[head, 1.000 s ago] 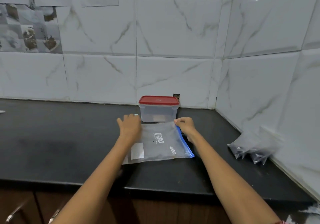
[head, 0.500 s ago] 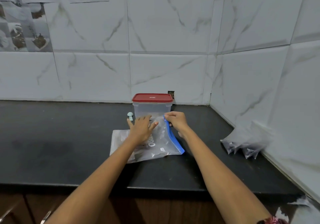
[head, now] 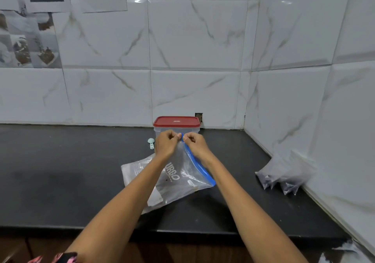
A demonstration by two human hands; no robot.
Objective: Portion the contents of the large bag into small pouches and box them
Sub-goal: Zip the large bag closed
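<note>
Head view, biggest first: black counter (head: pixel 60 181), w/ large bag (head: pixel 178 179) near its middle, far corner raised off surface vs flat 1 s ago. Behind it, red-lidded box (head: pixel 176 124), lid on. Small pouches (head: pixel 284 179) piled by rt wall. Left hand (head: pixel 167 144) & right hand (head: pixel 195 144) now pinched on blue zip strip (head: pixel 199 167) at top corner, fingers curled tight. Prob. opening bag; portioning not begun.

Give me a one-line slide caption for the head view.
Both hands pinch the large bag at its blue zip top, before the red-lidded box.
</note>
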